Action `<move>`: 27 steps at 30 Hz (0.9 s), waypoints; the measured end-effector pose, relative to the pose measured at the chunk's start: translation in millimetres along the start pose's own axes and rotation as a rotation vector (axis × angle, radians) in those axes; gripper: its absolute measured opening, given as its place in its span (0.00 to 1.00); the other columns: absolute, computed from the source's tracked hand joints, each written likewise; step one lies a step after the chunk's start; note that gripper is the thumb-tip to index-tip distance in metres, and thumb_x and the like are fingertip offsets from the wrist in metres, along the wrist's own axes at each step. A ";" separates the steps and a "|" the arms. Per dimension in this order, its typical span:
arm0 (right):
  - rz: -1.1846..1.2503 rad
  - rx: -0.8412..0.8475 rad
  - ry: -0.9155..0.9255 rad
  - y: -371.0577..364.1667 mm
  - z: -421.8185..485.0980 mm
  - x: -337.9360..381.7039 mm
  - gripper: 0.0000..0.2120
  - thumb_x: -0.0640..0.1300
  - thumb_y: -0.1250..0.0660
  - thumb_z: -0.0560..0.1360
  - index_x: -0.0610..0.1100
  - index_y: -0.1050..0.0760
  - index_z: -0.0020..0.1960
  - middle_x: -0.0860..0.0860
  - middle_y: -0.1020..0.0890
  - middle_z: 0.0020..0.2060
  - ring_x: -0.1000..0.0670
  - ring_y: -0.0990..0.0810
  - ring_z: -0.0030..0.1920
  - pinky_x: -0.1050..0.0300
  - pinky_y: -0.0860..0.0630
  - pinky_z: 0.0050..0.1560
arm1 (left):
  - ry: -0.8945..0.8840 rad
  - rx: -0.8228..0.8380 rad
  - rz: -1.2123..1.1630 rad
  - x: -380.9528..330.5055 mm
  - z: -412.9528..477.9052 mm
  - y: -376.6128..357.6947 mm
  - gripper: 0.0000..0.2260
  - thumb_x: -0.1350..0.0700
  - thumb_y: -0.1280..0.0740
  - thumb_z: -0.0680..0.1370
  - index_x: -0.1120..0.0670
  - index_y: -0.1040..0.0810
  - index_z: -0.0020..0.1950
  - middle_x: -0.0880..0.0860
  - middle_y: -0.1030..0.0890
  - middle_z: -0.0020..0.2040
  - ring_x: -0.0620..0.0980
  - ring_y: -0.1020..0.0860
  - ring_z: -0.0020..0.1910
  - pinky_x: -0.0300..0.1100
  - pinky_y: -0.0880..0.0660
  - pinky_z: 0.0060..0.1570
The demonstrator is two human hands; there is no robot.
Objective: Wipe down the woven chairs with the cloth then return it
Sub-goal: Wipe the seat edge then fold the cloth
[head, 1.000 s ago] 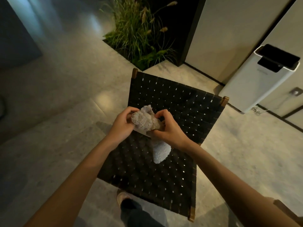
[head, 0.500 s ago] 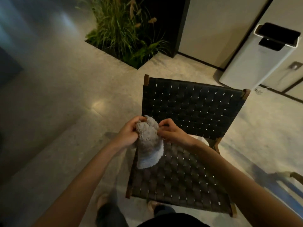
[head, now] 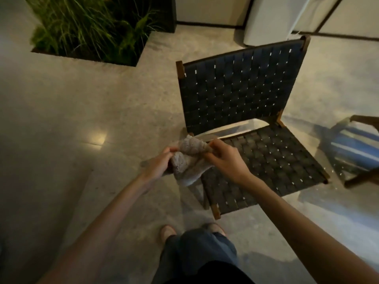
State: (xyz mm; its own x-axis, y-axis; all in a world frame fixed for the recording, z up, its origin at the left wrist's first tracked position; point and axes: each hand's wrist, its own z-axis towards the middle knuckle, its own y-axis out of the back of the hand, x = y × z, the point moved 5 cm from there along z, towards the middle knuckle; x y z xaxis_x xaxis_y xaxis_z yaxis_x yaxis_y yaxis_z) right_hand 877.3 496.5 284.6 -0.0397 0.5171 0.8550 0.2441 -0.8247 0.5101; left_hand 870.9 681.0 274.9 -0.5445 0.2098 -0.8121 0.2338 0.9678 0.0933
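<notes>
A low chair of dark woven straps on a wooden frame (head: 242, 93) stands on the floor ahead of me, its backrest upright and its seat (head: 272, 160) stretching right. A bunched grey fluffy cloth (head: 187, 160) hangs in the air over the seat's front left corner. My left hand (head: 159, 166) grips its lower left part. My right hand (head: 222, 158) pinches its upper right part. The cloth does not touch the seat.
A second chair (head: 356, 148), partly cut off and blurred, sits at the right edge. A sunken planter with tall grass (head: 92, 27) lies at the far left. A white appliance (head: 268, 19) stands behind the chair by the wall. My feet (head: 168, 232) are on polished stone floor.
The view has swung left and back, so the chair now lies to my right. Both hands kept hold of the cloth and shifted off the seat's middle toward its front left corner.
</notes>
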 end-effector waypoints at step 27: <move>0.108 -0.207 -0.731 -113.8 185.7 -304.2 0.04 0.43 0.37 0.79 0.47 0.32 0.51 0.58 0.27 0.39 0.61 0.28 0.37 0.75 0.33 0.27 | 0.315 -0.252 0.257 175.4 367.0 7.3 0.13 0.53 0.34 0.78 0.56 0.29 0.60 0.52 0.24 0.53 0.47 0.24 0.46 0.41 0.27 0.45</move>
State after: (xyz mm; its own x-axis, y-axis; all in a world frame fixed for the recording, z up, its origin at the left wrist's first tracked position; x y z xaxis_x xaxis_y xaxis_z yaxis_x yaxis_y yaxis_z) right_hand 1041.5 475.6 -50.9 0.6425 0.3919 0.6586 0.0210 -0.8681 0.4960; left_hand 1072.7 673.8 -78.3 -0.7210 0.4413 -0.5342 0.2113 0.8743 0.4370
